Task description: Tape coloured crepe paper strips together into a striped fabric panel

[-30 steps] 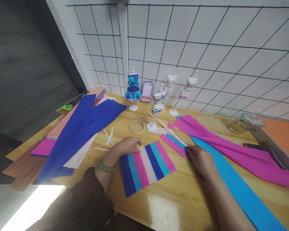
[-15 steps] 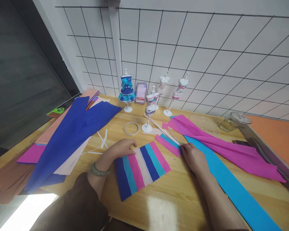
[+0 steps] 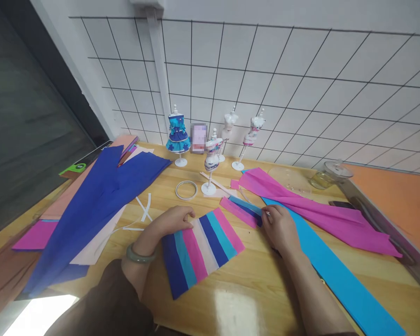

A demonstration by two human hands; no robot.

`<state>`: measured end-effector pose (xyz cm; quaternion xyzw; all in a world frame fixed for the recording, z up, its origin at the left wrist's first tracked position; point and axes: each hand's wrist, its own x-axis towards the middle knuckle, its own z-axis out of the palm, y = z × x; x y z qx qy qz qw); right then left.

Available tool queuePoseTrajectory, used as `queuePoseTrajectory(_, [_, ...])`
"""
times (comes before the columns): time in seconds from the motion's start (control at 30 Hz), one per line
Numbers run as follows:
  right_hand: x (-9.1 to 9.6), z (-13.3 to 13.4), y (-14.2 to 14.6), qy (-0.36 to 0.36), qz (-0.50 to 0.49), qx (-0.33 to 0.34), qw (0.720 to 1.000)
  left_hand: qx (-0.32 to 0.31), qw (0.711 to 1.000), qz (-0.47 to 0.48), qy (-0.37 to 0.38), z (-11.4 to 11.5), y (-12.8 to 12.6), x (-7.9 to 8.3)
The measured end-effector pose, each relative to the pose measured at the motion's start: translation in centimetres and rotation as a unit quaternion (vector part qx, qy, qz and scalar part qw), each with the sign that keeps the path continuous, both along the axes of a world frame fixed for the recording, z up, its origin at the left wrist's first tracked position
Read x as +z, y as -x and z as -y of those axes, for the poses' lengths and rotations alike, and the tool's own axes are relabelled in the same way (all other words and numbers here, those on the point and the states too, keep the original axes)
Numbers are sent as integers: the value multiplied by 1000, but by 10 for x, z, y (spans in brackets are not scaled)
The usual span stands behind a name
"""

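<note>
A sheet of side-by-side stripes [image 3: 210, 249] in navy, teal, pink and pale peach, looking like crepe paper, lies on the wooden table in front of me. My left hand [image 3: 177, 218] has its fingers curled closed at the top edge of this sheet. To the right, my right hand [image 3: 280, 228] pinches the near end of a light blue strip [image 3: 244, 203]. Under it show a navy strip [image 3: 247, 213] and a pink strip [image 3: 238, 212]. My right fingertips partly hide the strip ends.
Dress-form stands [image 3: 209, 186] and a phone [image 3: 199, 138] are near the tiled wall. A roll of tape [image 3: 186, 190] lies behind the sheet. Navy paper [image 3: 101, 205] covers the left; pink paper [image 3: 322, 210] and a long blue piece [image 3: 339, 270] lie right, with a glass pot [image 3: 331, 175] beyond.
The light blue strip has shifted back at my right hand, exposing more navy beneath it. My left hand stays at the striped sheet's top edge. The view has shifted slightly.
</note>
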<state>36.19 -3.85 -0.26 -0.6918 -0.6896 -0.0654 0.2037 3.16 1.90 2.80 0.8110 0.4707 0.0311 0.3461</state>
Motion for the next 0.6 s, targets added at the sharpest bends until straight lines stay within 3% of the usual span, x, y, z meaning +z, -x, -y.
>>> queuePoseTrajectory(0.33, [-7, 5, -12, 3, -128, -59, 990, 30, 999, 39, -3, -4, -2, -7])
queuePoseTrajectory(0.6, [-2, 9, 0, 12, -188, 16, 982, 11, 995, 80, 58, -5, -3, -17])
